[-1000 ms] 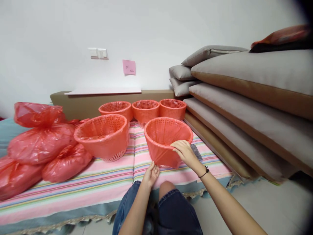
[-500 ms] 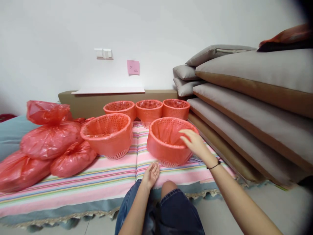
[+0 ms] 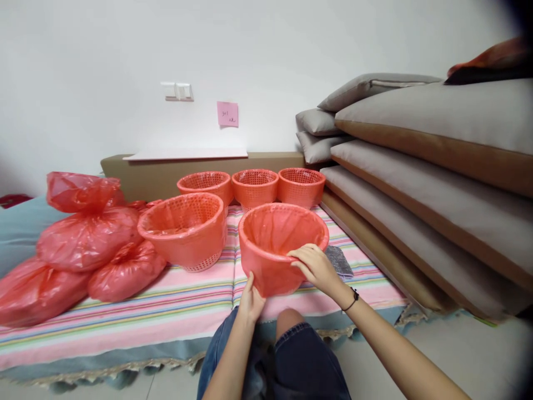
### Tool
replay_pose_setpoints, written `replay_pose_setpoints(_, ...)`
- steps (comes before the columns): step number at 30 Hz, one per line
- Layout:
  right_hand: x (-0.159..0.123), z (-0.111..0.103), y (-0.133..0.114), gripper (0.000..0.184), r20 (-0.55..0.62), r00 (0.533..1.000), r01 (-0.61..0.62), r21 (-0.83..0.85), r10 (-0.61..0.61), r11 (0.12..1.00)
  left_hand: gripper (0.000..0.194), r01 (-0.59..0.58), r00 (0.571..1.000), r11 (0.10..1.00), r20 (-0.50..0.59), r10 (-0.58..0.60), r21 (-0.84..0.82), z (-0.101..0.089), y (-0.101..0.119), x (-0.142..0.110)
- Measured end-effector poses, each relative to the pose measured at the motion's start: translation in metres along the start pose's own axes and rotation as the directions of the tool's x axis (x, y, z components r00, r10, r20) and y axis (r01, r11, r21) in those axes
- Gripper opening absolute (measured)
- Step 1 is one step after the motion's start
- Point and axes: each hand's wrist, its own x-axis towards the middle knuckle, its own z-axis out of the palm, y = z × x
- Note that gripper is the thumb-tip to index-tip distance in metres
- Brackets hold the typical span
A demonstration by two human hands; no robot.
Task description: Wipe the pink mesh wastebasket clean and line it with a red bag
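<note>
An orange mesh basket lined with a red plastic bag (image 3: 278,244) is tilted toward me at the front of the striped cloth (image 3: 166,311). My left hand (image 3: 251,300) grips the bag-covered lower left wall of this basket. My right hand (image 3: 315,266) is closed over its near right rim, holding the bag's edge against the wall. A second lined basket (image 3: 183,229) stands to the left. Three bare orange baskets (image 3: 255,186) stand in a row behind.
Several tied red plastic bags (image 3: 83,239) are heaped at the left. A grey cloth (image 3: 339,260) lies right of the held basket. Stacked grey cushions (image 3: 428,178) fill the right side. A brown box (image 3: 187,172) runs along the white wall. My knees (image 3: 287,344) are below the cloth's edge.
My right hand came back from inside the basket to its near rim. My left hand rose from the cloth and took hold of the basket's side. The basket slid nearer and tilted.
</note>
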Motion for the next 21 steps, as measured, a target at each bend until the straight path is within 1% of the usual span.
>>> replay_pose_setpoints(2,-0.007,-0.002,-0.001,0.02,0.013,1.0,0.002,0.013,-0.002,1.0,0.028,0.001,0.999,1.0,-0.039,-0.001,0.011,-0.004,-0.003,-0.002)
replay_pose_setpoints(5,-0.015,0.0,-0.002,0.021,-0.034,0.999,-0.003,0.014,0.003,1.0,0.025,0.025,0.996,0.998,-0.084,-0.02,0.06,-0.012,-0.01,0.0)
replay_pose_setpoints(8,-0.02,0.002,0.001,0.022,-0.034,0.999,0.001,0.036,0.0,0.999,0.016,0.076,0.978,0.993,-0.199,-0.056,0.095,-0.025,-0.016,0.004)
replay_pose_setpoints(11,-0.023,-0.003,0.019,0.023,0.022,1.0,-0.001,0.07,0.0,0.998,0.008,0.104,0.948,0.991,-0.309,-0.074,0.082,-0.041,-0.017,0.009)
replay_pose_setpoints(13,-0.025,-0.015,0.041,0.023,0.064,0.997,0.031,0.078,-0.037,0.996,0.01,0.1,0.937,0.993,-0.342,-0.075,0.056,-0.05,-0.015,0.01)
replay_pose_setpoints(15,-0.025,-0.035,0.063,0.025,0.104,0.991,0.076,0.038,-0.079,0.996,0.012,0.086,0.938,0.996,-0.338,-0.072,0.026,-0.055,-0.011,0.008)
replay_pose_setpoints(17,-0.02,-0.055,0.076,0.034,0.096,0.994,0.066,-0.086,-0.058,0.994,0.015,0.072,0.952,0.997,-0.298,-0.069,-0.002,-0.056,-0.007,0.004)
replay_pose_setpoints(18,-0.016,-0.064,0.075,0.041,0.073,0.997,0.039,-0.156,-0.028,0.987,0.02,0.065,0.959,0.998,-0.274,-0.067,-0.016,-0.054,-0.006,0.002)
replay_pose_setpoints(19,-0.012,-0.07,0.07,0.047,0.042,0.999,0.007,-0.212,0.002,0.977,0.025,0.06,0.967,0.998,-0.245,-0.065,-0.028,-0.051,-0.004,0.001)
replay_pose_setpoints(21,-0.003,-0.07,0.047,0.048,0.003,0.999,-0.037,-0.243,0.039,0.969,0.036,0.054,0.982,0.997,-0.18,-0.061,-0.046,-0.044,-0.002,-0.002)
